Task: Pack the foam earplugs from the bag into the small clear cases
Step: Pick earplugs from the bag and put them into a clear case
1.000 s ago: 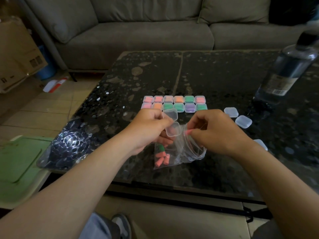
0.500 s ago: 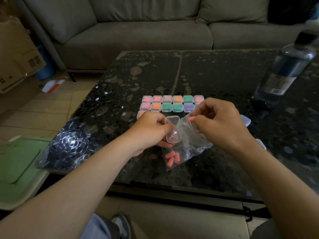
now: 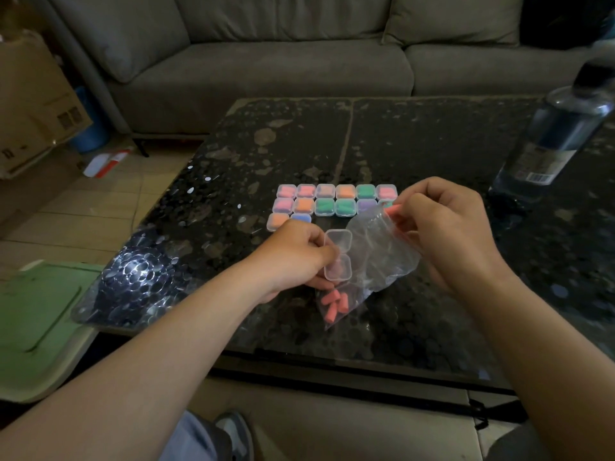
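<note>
The left hand (image 3: pixel 296 256) grips a small clear case (image 3: pixel 338 271) with its lid swung open, held just above the near middle of the dark table (image 3: pixel 416 134). Right of it, the right hand (image 3: pixel 446 227) pinches a pink earplug (image 3: pixel 393 209) at the mouth of the clear bag (image 3: pixel 376 254), whose near corner holds more pink earplugs (image 3: pixel 334 302). Filled cases (image 3: pixel 336 201) sit in rows just beyond the hands.

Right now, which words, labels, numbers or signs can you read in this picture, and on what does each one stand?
Nothing here reads clearly.
Clear bottle: paper label with a barcode; its print is too blurred to read.
Cardboard box: dark printed marks on its side, too small and blurred to read.
Small clear cases and plastic bag: no print shows.
</note>
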`<state>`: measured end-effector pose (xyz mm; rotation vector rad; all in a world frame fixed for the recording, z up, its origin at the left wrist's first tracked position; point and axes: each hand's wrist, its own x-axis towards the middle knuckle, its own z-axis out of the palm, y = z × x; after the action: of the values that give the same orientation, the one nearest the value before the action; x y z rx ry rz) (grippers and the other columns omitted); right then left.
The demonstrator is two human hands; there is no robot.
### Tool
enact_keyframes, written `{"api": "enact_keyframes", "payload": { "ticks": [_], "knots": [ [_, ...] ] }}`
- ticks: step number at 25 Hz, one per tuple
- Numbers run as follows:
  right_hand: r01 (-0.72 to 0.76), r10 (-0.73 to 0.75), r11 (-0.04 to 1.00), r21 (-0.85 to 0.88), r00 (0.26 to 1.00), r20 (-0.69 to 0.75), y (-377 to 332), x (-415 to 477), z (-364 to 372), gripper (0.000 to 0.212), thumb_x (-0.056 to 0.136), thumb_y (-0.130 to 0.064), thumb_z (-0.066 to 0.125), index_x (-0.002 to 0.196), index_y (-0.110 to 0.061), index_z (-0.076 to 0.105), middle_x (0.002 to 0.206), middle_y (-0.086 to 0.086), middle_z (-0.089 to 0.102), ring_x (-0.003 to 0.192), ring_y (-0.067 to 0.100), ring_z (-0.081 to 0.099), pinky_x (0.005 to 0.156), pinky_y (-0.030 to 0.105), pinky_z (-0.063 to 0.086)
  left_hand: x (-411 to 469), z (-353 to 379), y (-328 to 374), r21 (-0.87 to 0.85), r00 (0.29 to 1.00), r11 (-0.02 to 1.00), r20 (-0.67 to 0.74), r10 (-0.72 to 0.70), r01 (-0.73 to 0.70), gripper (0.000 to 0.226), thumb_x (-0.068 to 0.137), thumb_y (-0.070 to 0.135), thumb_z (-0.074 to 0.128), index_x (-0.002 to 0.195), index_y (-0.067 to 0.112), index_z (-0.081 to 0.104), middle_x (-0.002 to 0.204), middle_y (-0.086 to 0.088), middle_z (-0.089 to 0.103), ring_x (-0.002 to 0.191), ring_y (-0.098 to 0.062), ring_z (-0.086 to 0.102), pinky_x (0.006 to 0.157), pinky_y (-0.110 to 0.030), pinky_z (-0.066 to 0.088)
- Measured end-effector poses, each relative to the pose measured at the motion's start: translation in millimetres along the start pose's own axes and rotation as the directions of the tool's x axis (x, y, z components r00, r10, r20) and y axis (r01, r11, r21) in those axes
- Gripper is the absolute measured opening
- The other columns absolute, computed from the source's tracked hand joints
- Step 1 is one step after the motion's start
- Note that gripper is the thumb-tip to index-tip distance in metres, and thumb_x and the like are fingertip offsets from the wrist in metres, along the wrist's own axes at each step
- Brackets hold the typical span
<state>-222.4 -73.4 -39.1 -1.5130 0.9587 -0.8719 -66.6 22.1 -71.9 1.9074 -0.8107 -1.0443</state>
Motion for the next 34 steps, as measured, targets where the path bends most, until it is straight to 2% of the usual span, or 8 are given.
{"api": "enact_keyframes", "payload": {
  "ticks": [4,8,12,13,16,20,25,34],
  "knots": [
    [-0.015,0.015,0.992,0.127,1.0,0.0,-3,0,-4,0.016,0.088,0.001,0.058,0.076,-0.004,0.066,0.066,0.006,0.062,0.061,0.01,0.057,0.059,0.026,0.049,0,1,0,0.002,1.0,1.0,-0.003,-0.002,0.002,0.013,0.1,0.013,0.062,0.089,0.006,0.065,0.09,-0.012,0.071,0.075,-0.021,0.074,0.069,-0.031,0.061],
    [0.074,-0.075,0.997,0.009,0.993,0.096,1,0,-3,0.014,0.088,-0.002,0.067,0.078,-0.011,0.071,0.076,0.017,0.066,0.066,0.017,0.057,0.064,0.032,0.048,-1,-1,3,-0.062,1.0,0.998,-0.009,-0.013,0.013,0.011,0.098,0.011,0.063,0.091,0.003,0.066,0.094,-0.015,0.073,0.076,-0.025,0.076,0.067,-0.031,0.061],
    [0.178,-0.152,0.979,-0.1,0.963,0.223,6,-1,1,0.01,0.085,-0.001,0.074,0.08,-0.01,0.076,0.059,-0.005,0.065,0.052,0.0,0.052,0.05,0.014,0.039,-6,-5,10,-0.257,1.0,0.966,-0.012,-0.004,0.001,0.014,0.099,0.009,0.062,0.102,-0.003,0.068,0.092,-0.021,0.075,0.075,-0.032,0.075,0.06,-0.033,0.061],
    [0.191,-0.162,0.976,-0.104,0.957,0.241,7,-2,1,0.009,0.084,-0.003,0.076,0.08,-0.01,0.077,0.061,-0.004,0.067,0.052,0.001,0.053,0.049,0.015,0.039,-8,-6,12,-0.303,1.0,0.953,-0.001,0.006,-0.006,0.017,0.1,0.009,0.061,0.106,-0.006,0.067,0.09,-0.022,0.075,0.073,-0.032,0.074,0.059,-0.035,0.063],
    [0.245,-0.203,0.961,-0.125,0.939,0.276,10,-5,4,0.006,0.08,-0.016,0.082,0.078,-0.021,0.08,0.075,0.001,0.073,0.063,0.026,0.062,0.057,0.037,0.051,-13,-7,17,-0.389,0.998,0.921,0.049,0.03,-0.008,0.018,0.099,0.007,0.06,0.108,-0.007,0.066,0.083,-0.02,0.074,0.066,-0.027,0.071,0.063,-0.037,0.063],
    [0.29,-0.233,0.941,-0.176,0.929,0.288,12,-6,7,0.009,0.078,-0.024,0.083,0.083,-0.03,0.08,0.08,-0.009,0.072,0.074,0.016,0.066,0.067,0.026,0.055,-17,-10,20,-0.457,0.994,0.89,0.1,0.052,0.0,0.018,0.101,0.01,0.057,0.106,-0.003,0.069,0.084,-0.02,0.074,0.066,-0.025,0.073,0.063,-0.033,0.062],
    [0.301,-0.212,0.909,-0.289,0.93,0.3,11,-7,7,0.01,0.075,-0.036,0.079,0.083,-0.041,0.075,0.091,-0.008,0.067,0.083,0.014,0.065,0.074,0.033,0.058,-19,-11,21,-0.443,0.989,0.896,0.126,0.072,-0.009,0.016,0.1,0.01,0.059,0.103,-0.002,0.069,0.08,-0.018,0.073,0.066,-0.023,0.072,0.063,-0.029,0.063],
    [0.34,-0.241,0.887,-0.313,0.918,0.316,10,-10,8,0.02,0.079,-0.023,0.081,0.078,-0.041,0.072,0.08,-0.012,0.067,0.073,0.012,0.065,0.067,0.03,0.057,-18,-10,17,-0.373,0.991,0.927,0.112,0.079,-0.032,0.006,0.094,0.004,0.067,0.098,0.0,0.067,0.09,-0.021,0.073,0.071,-0.024,0.071,0.069,-0.034,0.063]
  ]
}}
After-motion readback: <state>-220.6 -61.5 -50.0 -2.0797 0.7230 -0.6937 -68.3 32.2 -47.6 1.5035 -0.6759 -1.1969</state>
